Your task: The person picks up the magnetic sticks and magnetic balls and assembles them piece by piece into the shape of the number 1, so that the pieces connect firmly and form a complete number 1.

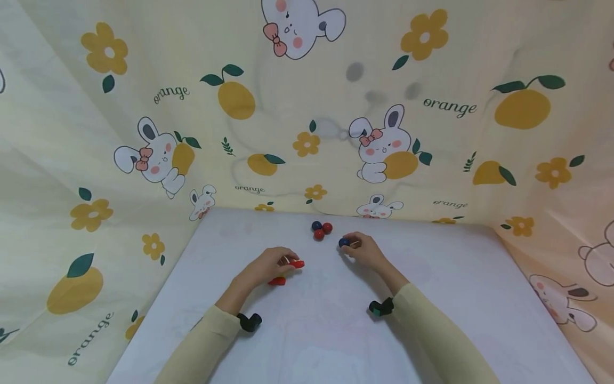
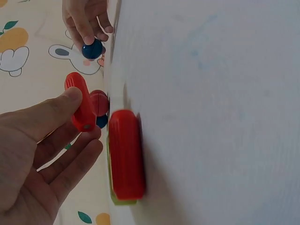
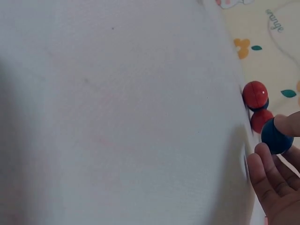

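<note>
My left hand (image 1: 267,265) pinches a small red rounded-ended block (image 2: 84,115) between thumb and fingers, above the table. Just beside that hand lies a second red block (image 2: 126,154), with a yellow-green part (image 2: 124,202) showing under it; what joins them is unclear. Farther right, my right hand (image 1: 368,252) holds a dark blue ball (image 3: 275,138) at its fingertips, seemingly lifted off the surface. Beyond both hands, a blue ball (image 1: 316,225) and two red balls, one at the right (image 1: 327,228) and one nearer (image 1: 318,234), sit close together.
The white-covered table (image 1: 326,330) spreads beneath both arms. A printed cloth (image 1: 297,106) with rabbits and oranges hangs at the back and sides. Dark wrist devices, one left (image 1: 250,322) and one right (image 1: 381,307), sit by the sleeve cuffs.
</note>
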{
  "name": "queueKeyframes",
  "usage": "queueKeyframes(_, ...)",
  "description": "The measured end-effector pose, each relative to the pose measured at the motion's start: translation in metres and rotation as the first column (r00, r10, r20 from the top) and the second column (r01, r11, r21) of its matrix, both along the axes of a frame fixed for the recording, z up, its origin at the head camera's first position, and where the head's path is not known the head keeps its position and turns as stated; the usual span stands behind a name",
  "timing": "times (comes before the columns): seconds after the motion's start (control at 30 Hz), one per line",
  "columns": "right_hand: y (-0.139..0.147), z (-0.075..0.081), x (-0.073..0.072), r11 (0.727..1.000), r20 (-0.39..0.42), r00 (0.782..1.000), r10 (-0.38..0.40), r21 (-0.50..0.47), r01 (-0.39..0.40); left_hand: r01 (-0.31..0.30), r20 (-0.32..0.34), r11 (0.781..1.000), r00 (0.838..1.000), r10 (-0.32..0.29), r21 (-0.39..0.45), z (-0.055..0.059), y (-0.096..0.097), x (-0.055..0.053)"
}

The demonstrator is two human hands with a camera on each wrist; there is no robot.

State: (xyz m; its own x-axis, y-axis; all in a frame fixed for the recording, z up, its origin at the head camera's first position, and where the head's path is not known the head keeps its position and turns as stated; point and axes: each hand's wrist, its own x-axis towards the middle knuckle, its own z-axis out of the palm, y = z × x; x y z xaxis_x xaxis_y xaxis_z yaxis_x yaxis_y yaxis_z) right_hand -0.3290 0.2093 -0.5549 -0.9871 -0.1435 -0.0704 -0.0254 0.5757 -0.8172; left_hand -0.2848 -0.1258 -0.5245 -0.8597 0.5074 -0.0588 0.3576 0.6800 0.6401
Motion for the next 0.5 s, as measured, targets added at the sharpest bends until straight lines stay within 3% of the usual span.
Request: queueKeyframes(0.5,0.011,-0.001,0.021,0.995,-0.012,1.000,0.024,-0.092,-0.025,0.031,0.023,0.998,0.999,-0.032,0.058,0.002,0.024,0.007)
